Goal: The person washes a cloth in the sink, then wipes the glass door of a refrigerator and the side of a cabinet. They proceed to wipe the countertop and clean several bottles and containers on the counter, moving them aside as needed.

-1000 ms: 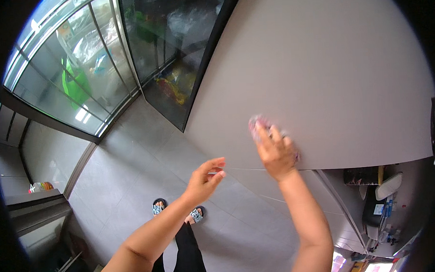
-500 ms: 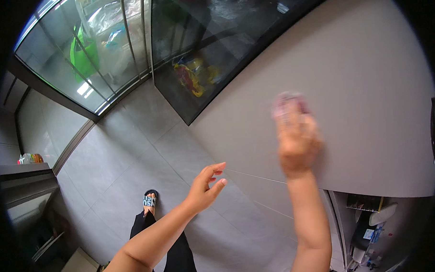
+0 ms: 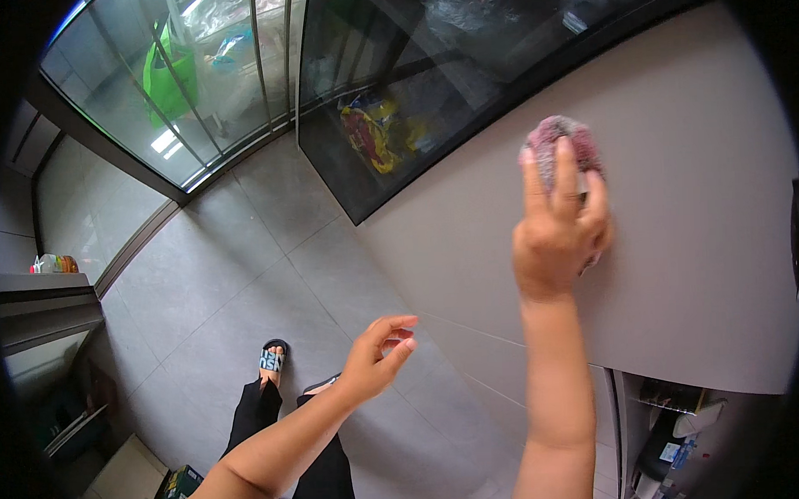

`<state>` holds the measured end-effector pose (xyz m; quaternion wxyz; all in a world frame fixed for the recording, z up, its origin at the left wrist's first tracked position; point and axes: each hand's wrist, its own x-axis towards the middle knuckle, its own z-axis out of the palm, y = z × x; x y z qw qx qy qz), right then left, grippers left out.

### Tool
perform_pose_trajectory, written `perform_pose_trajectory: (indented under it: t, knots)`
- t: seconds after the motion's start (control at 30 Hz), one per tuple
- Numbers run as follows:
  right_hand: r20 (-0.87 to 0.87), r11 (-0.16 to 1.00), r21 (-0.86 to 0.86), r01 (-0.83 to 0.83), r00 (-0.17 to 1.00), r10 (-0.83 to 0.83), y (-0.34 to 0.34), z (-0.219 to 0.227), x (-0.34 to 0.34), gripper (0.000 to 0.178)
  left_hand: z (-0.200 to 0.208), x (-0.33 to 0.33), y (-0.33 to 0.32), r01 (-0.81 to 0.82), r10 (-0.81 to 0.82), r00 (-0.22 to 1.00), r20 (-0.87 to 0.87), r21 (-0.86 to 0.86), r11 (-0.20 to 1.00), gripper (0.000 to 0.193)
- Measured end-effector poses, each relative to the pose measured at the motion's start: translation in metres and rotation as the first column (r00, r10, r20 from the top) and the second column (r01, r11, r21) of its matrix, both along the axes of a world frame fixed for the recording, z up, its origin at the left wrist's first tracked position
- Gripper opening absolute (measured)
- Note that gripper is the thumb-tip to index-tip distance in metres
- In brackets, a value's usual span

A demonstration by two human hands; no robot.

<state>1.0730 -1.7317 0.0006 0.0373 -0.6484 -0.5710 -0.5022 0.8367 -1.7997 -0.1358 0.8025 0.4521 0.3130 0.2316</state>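
Observation:
My right hand (image 3: 559, 235) presses a pink and grey fuzzy cloth (image 3: 565, 138) against a smooth grey-beige panel (image 3: 679, 196), fingers spread over it. A bit of the cloth also shows beside the palm. Some way to the left and nearer, my left hand (image 3: 377, 356) hangs in the air, fingers loosely curved and thumb apart, holding nothing. A dark-framed glass door (image 3: 438, 99) borders the panel on its far left side, with a yellow and red bag (image 3: 373, 136) seen through the glass.
Grey tiles (image 3: 242, 264) cover the floor, where my slippered foot (image 3: 272, 359) stands. A barred glass door (image 3: 169, 90) is at the far left, a green bag (image 3: 170, 80) behind it. At the left a bottle (image 3: 55, 264) lies on a ledge. An open shelf (image 3: 660, 416) with small items sits lower right.
My right hand has moved the cloth farther up and slightly right across the panel. My left hand has dropped slightly nearer, and the view has shifted a little.

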Motion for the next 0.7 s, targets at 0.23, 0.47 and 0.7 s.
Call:
perform_pose_trajectory:
  t: [0.23,0.47,0.7]
  knots:
    - [0.096,0.608,-0.791,-0.065,0.969,0.229,-0.07,-0.145,0.035,0.023,-0.01,0.0,-0.013,0.047,-0.049,0.998,-0.046,-0.046,0.998,0.033]
    - [0.171,0.937,-0.333,0.105,0.984,-0.049,-0.1,0.058,0.031,0.02,-0.007,-0.017,0.012,-0.028,0.024,0.997,-0.07,-0.056,0.998,0.033]
    - [0.088,0.981,0.136,0.136,0.985,-0.149,-0.163,0.12,0.04,0.032,0.115,0.081,0.07,-0.091,0.064,0.996,0.066,0.758,0.645,0.054]
